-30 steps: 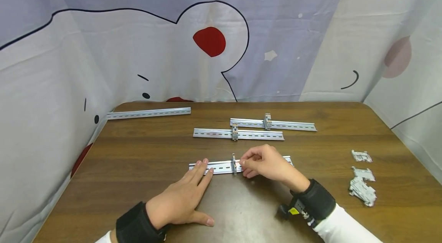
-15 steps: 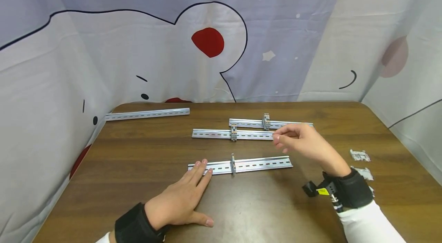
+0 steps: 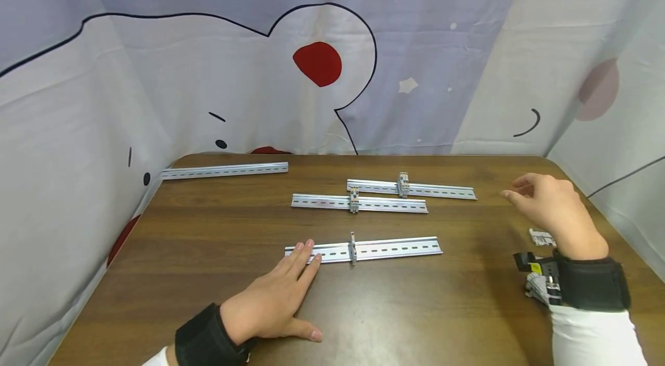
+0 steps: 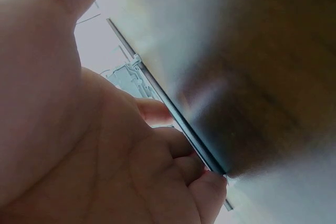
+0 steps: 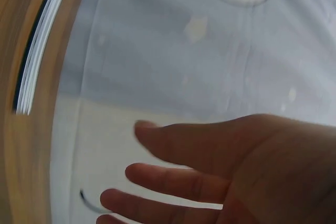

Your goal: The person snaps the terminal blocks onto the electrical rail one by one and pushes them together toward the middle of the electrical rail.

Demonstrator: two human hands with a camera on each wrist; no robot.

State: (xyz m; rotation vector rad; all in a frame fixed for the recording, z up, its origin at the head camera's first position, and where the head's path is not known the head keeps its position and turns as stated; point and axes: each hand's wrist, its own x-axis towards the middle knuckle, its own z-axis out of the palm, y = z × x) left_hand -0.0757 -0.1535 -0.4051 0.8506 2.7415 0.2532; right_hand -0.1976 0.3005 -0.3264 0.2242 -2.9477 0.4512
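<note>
The left hand (image 3: 272, 301) lies flat, its straight fingertips resting on the left end of the nearest slotted metal DIN rail (image 3: 397, 248). One thin grey terminal block (image 3: 352, 249) stands upright on that rail; the left wrist view also shows this block (image 4: 128, 77) beyond the fingers. At the right of the table, the right hand (image 3: 553, 210) is raised above the wood with loosely bent fingers and holds nothing. Just below it lie loose grey terminal blocks: one (image 3: 542, 237) shows partly, another (image 3: 537, 287) is half hidden by the wrist camera. In the right wrist view the fingers (image 5: 168, 182) are spread apart.
Two more rails, the middle one (image 3: 322, 201) and the back right one (image 3: 441, 191), each carry a small group of blocks. A bare rail (image 3: 225, 170) lies at the back left edge. A printed curtain (image 3: 249, 77) hangs behind the brown table (image 3: 208, 221).
The right hand has left the nearest rail beside its block and moved right, over the loose blocks. The left hand has stayed on the rail's left end.
</note>
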